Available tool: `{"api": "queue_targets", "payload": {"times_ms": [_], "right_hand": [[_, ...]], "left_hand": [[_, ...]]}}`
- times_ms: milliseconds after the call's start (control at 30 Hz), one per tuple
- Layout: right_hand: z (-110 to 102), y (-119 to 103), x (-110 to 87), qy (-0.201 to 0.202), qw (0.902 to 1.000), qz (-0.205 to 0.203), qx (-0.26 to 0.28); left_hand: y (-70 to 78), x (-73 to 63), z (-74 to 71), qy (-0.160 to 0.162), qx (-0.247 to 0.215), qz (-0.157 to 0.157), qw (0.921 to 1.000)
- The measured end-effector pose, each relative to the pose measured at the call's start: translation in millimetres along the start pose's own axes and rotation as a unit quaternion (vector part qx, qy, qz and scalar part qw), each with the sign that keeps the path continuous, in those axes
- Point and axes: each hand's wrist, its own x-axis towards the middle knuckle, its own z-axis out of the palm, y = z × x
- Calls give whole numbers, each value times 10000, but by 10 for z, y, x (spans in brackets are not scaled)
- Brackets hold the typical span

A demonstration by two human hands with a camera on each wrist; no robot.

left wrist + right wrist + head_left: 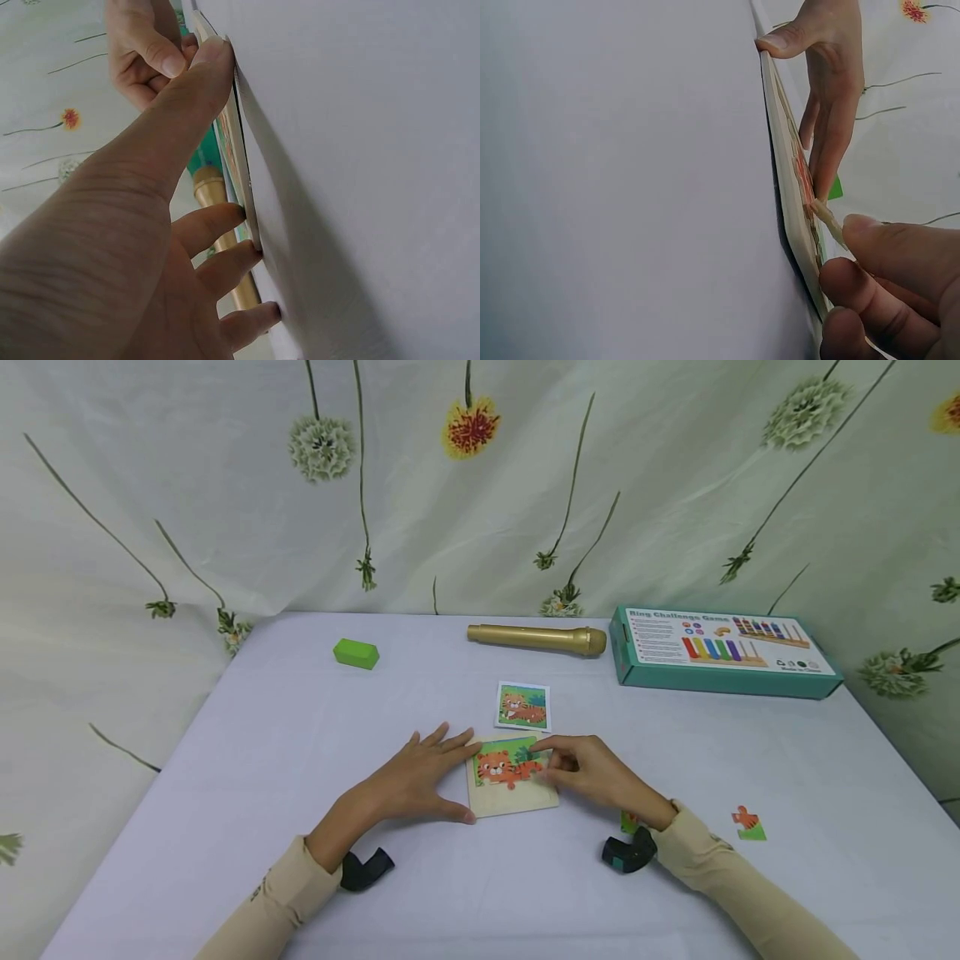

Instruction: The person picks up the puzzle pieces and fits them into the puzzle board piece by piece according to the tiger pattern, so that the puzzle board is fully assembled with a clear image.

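Observation:
A square wooden puzzle board [517, 799] lies mid-table, its upper part filled with pieces of a tiger picture [497, 767]. My left hand [420, 777] spreads its fingers along the board's left side, thumb near the lower corner and fingertips at the upper one. Over the board's right side, my right hand [592, 768] pinches a puzzle piece [829, 223] between thumb and fingers; the right wrist view shows it tilted, one end at the board's surface. Just behind the board lies a picture card [522, 707] with the same tiger.
One loose puzzle piece [748, 823] lies at the right; another [629, 822] is partly hidden by my right wrist. Further back are a green block [356, 653], a gold toy microphone [536, 638] and a teal game box [727, 652]. A flowered cloth hangs behind the table.

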Motion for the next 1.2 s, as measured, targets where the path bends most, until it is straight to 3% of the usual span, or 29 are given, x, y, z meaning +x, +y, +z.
{"api": "queue_targets", "payload": {"times_ms": [1200], "right_hand": [[28, -42, -15, 94, 9934, 23, -1142]], "left_hand": [[-4, 2, 0, -32, 24, -43, 10000]]}}
